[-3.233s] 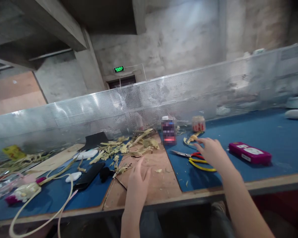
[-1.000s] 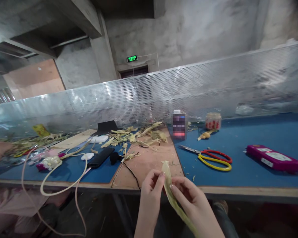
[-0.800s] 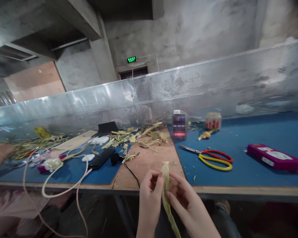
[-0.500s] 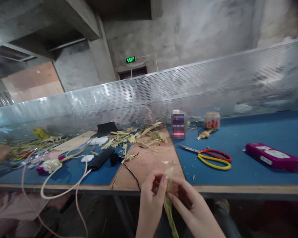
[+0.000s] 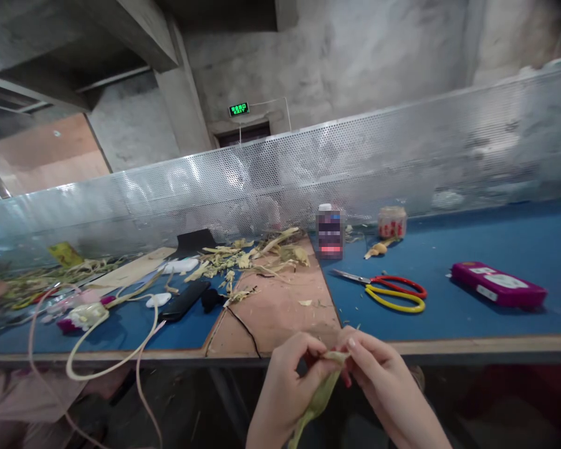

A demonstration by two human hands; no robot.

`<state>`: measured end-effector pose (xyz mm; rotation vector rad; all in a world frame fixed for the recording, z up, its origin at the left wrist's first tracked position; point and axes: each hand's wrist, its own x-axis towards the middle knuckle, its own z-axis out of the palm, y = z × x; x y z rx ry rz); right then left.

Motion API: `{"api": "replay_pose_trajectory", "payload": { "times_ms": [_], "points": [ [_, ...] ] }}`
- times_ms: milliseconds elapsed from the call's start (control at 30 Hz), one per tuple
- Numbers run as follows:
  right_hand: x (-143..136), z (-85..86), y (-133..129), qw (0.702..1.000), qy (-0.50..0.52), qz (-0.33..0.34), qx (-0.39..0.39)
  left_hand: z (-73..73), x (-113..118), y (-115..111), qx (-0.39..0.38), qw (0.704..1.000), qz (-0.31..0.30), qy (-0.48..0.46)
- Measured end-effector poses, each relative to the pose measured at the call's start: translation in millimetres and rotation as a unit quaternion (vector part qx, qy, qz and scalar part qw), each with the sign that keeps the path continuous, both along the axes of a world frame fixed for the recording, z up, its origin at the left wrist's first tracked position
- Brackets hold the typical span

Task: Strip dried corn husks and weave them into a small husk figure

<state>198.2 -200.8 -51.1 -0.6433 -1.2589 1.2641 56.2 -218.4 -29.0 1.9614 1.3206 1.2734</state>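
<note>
Husk strip [image 5: 325, 393]: one, pale green; held just off the near edge of the surface [image 5: 449, 249], its upper end bent across between the fingertips, its tail hanging below.
Left hand [image 5: 287, 386]: thumb and fingers closed in a narrow pinch on the strip.
Right hand [image 5: 383, 374]: narrow pinch on the bent end, close beside the left fingertips.
Wooden panel [image 5: 280, 312]: bare strip of surface running to the near edge; husk scraps [image 5: 245, 259] heaped towards its far edge and spilling left.
Scissors [image 5: 371, 284]: one pair, red and yellow handles; on the blue part just right of the panel, blades towards it.
Jar [image 5: 393, 223]: one, red-marked, near the far edge; a knotted yellow piece [image 5: 378, 250] just in front.
Magenta case [image 5: 498, 285]: one, well right of the scissors.
Risk, tearing: the thin strip might split along its grain if the pinches pull apart or crease it sharply.
Risk, slipping: a loosened pinch could let the bend spring open, or drop the strip past the near edge.
</note>
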Motion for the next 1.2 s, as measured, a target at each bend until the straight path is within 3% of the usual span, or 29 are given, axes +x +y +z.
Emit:
{"api": "replay_pose_trajectory", "payload": {
  "times_ms": [100, 300, 400, 467, 533, 567, 633, 700, 800, 867, 1000, 1067, 1133, 1200],
  "points": [
    [3, 3.0, -1, 0.998, -0.046, 0.012, 0.050, 0.0, -3, -1, 0.002, 1.000, 0.002, 0.009],
    [1, 10.0, -11, 0.977, -0.155, -0.054, 0.137, -0.2, -1, -3, 0.034, 0.999, 0.001, 0.026],
    [16, 9.0, 11, 0.948, -0.238, -0.110, 0.180, -0.4, -3, 4, 0.052, 0.998, 0.041, 0.018],
    [37, 6.2, 44, 0.892, -0.299, -0.281, 0.193, 0.9, -10, 16, 0.071, 0.993, 0.098, 0.007],
    [62, 3.3, 87, 0.802, -0.392, -0.408, 0.192, 4.1, -19, 30, 0.087, 0.985, 0.145, -0.016],
    [74, 2.5, 108, 0.762, -0.467, -0.408, 0.187, 6.5, -23, 38, 0.096, 0.980, 0.171, -0.028],
    [95, 3.0, 143, 0.699, -0.606, -0.343, 0.165, 11.8, -31, 50, 0.110, 0.970, 0.201, -0.077],
    [110, 6.6, 165, 0.669, -0.670, -0.281, 0.156, 16.3, -36, 57, 0.128, 0.962, 0.203, -0.131],
    [121, 14.9, 175, 0.671, -0.697, -0.195, 0.160, 18.9, -39, 58, 0.168, 0.946, 0.211, -0.179],
    [125, 19.4, 174, 0.682, -0.697, -0.155, 0.156, 18.7, -41, 56, 0.192, 0.939, 0.237, -0.158],
    [133, 21.1, 171, 0.694, -0.679, -0.178, 0.161, 20.4, -47, 52, 0.185, 0.940, 0.279, -0.059],
    [137, 18.8, 171, 0.722, -0.649, -0.191, 0.147, 22.8, -48, 50, 0.183, 0.941, 0.277, -0.072],
    [138, 16.7, 168, 0.772, -0.584, -0.211, 0.133, 24.4, -45, 49, 0.182, 0.941, 0.261, -0.112],
    [136, 16.9, 161, 0.828, -0.465, -0.281, 0.136, 24.2, -42, 47, 0.183, 0.937, 0.247, -0.168]
  ]
}}
